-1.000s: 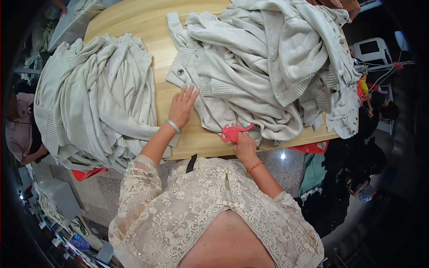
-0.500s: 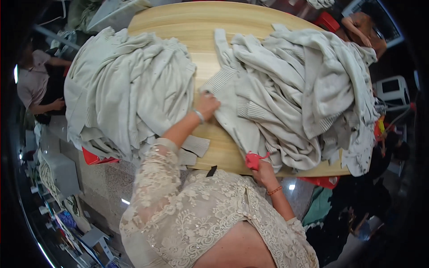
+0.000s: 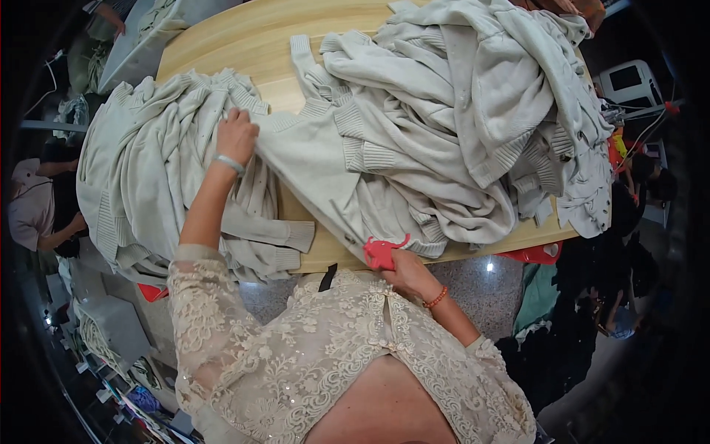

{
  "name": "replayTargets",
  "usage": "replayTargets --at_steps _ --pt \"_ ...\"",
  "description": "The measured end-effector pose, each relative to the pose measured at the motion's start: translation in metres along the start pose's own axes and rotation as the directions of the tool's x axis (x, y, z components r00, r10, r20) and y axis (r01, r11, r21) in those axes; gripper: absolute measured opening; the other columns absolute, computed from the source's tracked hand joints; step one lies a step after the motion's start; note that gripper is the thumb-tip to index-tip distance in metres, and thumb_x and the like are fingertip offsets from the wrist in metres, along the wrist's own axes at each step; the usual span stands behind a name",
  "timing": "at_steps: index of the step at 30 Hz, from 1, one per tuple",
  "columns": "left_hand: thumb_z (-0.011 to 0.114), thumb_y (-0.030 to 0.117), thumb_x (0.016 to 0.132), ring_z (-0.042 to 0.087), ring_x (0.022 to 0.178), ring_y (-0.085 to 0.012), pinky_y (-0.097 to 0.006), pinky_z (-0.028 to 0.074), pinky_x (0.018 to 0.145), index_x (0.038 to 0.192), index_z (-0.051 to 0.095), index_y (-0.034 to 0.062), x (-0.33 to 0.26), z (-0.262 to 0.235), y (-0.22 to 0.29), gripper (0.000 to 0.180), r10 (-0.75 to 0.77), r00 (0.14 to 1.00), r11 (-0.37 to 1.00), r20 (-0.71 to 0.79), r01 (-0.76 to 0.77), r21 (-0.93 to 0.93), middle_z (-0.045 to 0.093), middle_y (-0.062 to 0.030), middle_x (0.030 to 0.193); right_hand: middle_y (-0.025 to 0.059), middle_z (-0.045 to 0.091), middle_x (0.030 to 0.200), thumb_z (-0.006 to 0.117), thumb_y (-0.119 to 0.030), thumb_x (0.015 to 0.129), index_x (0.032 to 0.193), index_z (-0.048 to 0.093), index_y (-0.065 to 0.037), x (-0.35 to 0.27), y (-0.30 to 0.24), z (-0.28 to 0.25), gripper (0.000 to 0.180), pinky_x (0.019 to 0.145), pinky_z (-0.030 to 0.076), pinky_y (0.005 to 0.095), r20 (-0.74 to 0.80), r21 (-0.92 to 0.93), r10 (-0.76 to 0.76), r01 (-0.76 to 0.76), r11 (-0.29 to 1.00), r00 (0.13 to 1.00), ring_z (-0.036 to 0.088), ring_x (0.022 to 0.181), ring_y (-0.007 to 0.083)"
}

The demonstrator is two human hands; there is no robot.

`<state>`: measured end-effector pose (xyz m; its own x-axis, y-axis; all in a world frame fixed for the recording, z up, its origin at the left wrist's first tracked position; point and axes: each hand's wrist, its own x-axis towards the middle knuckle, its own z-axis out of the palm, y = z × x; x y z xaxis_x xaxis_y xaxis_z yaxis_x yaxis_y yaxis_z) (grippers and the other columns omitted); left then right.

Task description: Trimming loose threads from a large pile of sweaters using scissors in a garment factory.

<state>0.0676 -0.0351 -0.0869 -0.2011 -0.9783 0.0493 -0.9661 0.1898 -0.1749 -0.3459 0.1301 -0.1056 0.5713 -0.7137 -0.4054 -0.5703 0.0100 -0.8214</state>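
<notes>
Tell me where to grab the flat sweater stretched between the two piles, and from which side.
Take the sweater by its ribbed edge at the upper left, where the left hand already pinches it. Come from the left pile side: that edge lies free there, while the right part is tucked under the big heap. The right hand with the red tool sits at the table edge.

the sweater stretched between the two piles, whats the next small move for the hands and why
Probably draw the left hand further left to lay the sweater on the left pile. That hand grips its edge over that pile, while its lower hem lies near the right hand, which holds a small red tool at the table edge. It spans both piles, half transferred.
</notes>
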Motion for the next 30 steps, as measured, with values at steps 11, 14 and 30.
replayTargets --at_steps 11,14,30 --pt "0.068 0.014 0.08 0.036 0.128 -0.0463 -0.045 0.033 0.108 0.139 0.035 -0.0002 0.031 0.11 0.15 0.069 -0.276 0.938 0.749 -0.208 0.075 -0.658 0.032 -0.0308 0.14 0.0193 0.064 0.087 0.061 -0.02 0.081 0.092 0.062 -0.001 -0.032 0.083 0.007 0.022 0.075 0.047 0.0451 -0.311 -0.443 0.384 -0.49 0.751 0.869 0.061 0.084 0.0375" --pt "0.066 0.015 0.083 0.035 0.131 -0.0441 -0.043 0.03 0.11 0.142 0.03 -0.0035 -0.023 0.102 0.184 0.071 -0.249 0.95 0.584 -0.19 -0.009 -0.812 0.032 -0.0296 0.143 0.018 0.058 0.093 0.057 -0.012 0.08 0.093 0.057 -0.002 -0.04 0.074 -0.001 0.016 0.081 0.043 0.0418 -0.425 -0.609 0.254 -0.482 0.629 0.869 0.055 0.092 0.0355" --pt "0.07 0.012 0.077 0.035 0.133 -0.0387 -0.044 0.034 0.107 0.14 0.04 0.0064 0.033 0.103 0.187 0.069 -0.374 0.886 0.597 -0.275 0.003 -0.802 0.034 -0.0202 0.146 0.021 0.054 0.113 0.068 -0.001 0.07 0.116 0.046 -0.003 -0.013 0.036 -0.028 0.051 0.087 0.046 0.0449 -0.547 -0.272 -0.054 -0.117 0.955 0.835 0.054 0.103 0.0411"
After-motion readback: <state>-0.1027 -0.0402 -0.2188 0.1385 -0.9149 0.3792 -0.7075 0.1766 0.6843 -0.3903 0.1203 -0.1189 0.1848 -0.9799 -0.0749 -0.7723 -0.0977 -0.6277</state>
